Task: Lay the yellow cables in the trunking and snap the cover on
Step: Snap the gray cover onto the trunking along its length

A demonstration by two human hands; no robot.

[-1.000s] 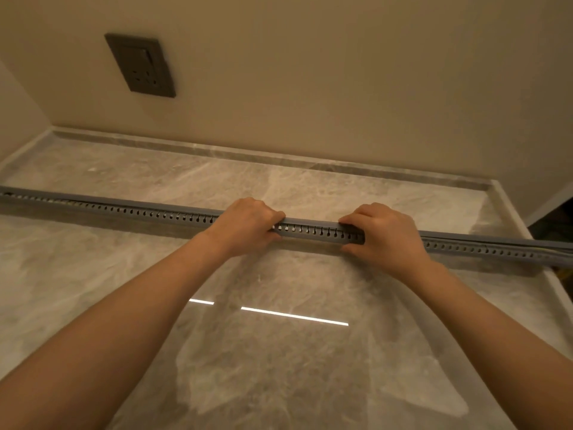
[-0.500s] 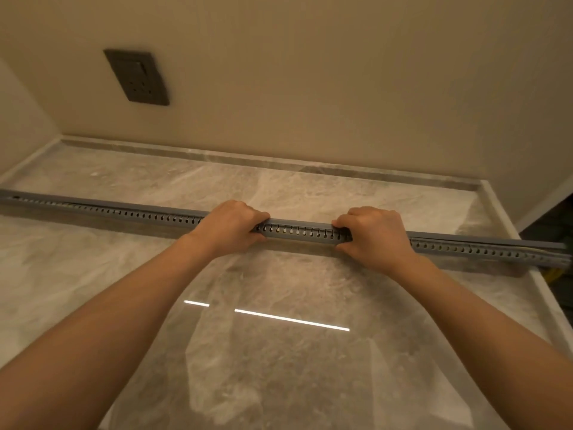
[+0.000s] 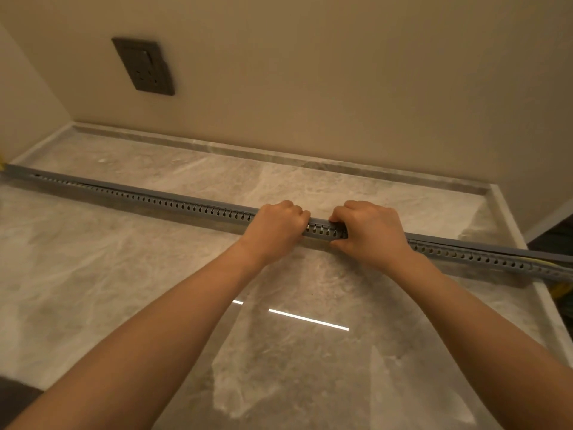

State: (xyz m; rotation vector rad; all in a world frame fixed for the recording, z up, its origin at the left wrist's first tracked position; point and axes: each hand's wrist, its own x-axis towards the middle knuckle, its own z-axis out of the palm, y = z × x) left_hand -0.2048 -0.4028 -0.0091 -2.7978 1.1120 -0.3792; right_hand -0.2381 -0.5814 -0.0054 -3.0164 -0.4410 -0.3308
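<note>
A long grey slotted trunking (image 3: 161, 202) lies across the marble surface from far left to far right, with its grey cover (image 3: 483, 247) on top. My left hand (image 3: 276, 231) and my right hand (image 3: 370, 232) grip the trunking close together near its middle, fingers curled over the cover and thumbs on the near side. A short stretch of slotted wall (image 3: 322, 229) shows between them. At the right end the cover stands slightly lifted and a yellow cable (image 3: 541, 262) shows under it. Elsewhere the cables are hidden.
The marble surface (image 3: 124, 274) has a raised rim at the back (image 3: 279, 155) and the right (image 3: 508, 218). A dark wall socket (image 3: 143, 67) sits on the beige wall at upper left. Something yellow (image 3: 561, 290) lies beyond the right edge.
Both hands have slid to the right along the trunking and come closer together. The view has turned, so the trunking's left end shows further in.
</note>
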